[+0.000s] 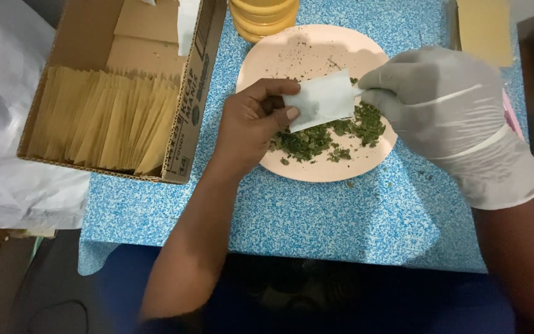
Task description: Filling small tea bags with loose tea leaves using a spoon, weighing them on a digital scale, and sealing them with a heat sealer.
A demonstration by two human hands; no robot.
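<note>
My bare left hand (251,120) pinches the left edge of a small white paper sachet (321,99), holding it over a pale pink plate (307,52). My right hand (443,105), in a white glove, touches the sachet's right end with its fingertips. Crumbled green dried leaves (316,139) lie in a heap on the plate's near half, just below the sachet. The fingertips of my right hand are partly hidden behind the sachet's edge.
A cardboard box (190,93) packed with several tan paper envelopes (106,120) stands at the left on the blue speckled table (341,216). A yellow container (264,18) sits behind the plate. White plastic sheeting (1,93) lies at the far left.
</note>
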